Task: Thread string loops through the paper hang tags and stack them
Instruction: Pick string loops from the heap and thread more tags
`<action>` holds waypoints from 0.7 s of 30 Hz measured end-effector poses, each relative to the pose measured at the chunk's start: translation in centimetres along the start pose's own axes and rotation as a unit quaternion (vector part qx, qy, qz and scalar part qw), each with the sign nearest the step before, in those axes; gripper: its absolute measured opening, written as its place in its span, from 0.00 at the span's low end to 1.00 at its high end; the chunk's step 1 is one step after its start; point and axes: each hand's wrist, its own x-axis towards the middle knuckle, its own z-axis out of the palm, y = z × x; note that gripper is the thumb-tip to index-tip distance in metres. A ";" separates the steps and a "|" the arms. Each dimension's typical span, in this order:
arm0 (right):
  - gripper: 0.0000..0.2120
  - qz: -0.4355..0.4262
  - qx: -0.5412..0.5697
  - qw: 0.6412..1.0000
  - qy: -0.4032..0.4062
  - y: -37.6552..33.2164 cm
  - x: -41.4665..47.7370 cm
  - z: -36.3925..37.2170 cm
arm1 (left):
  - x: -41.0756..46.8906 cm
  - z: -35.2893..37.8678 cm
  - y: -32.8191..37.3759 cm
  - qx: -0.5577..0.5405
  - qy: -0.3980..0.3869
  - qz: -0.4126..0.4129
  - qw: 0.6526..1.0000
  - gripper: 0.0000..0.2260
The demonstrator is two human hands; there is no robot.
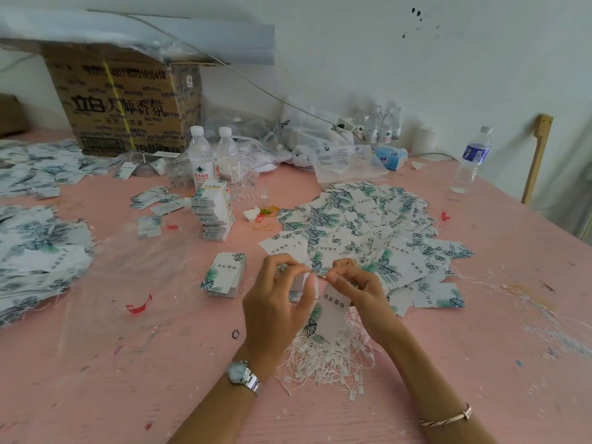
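Pinched the seemingly light, crease-prone hang tag near its top with left hand, nipped limp, thin string loop with right hand close beside.

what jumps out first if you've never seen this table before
The left hand and right hand meet at centre, pinching a leaf-printed hang tag above a heap of white string loops. Behind them a wide pile of tags spreads over the pink table, and a big cardboard box stands far left.
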 end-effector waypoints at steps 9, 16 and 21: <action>0.09 0.027 0.013 1.000 -0.007 0.4 0.2 -0.1 | 1.6 -3.4 -5.6 0.384 -0.144 -0.237 0.881 0.19; 0.12 0.030 0.013 0.999 0.000 0.2 0.2 0.1 | 1.5 -3.7 -7.0 0.409 -0.223 -0.282 0.839 0.28; 0.11 0.031 0.012 0.999 0.000 0.1 0.1 0.2 | 1.7 -3.8 -6.4 0.411 -0.235 -0.258 0.842 0.19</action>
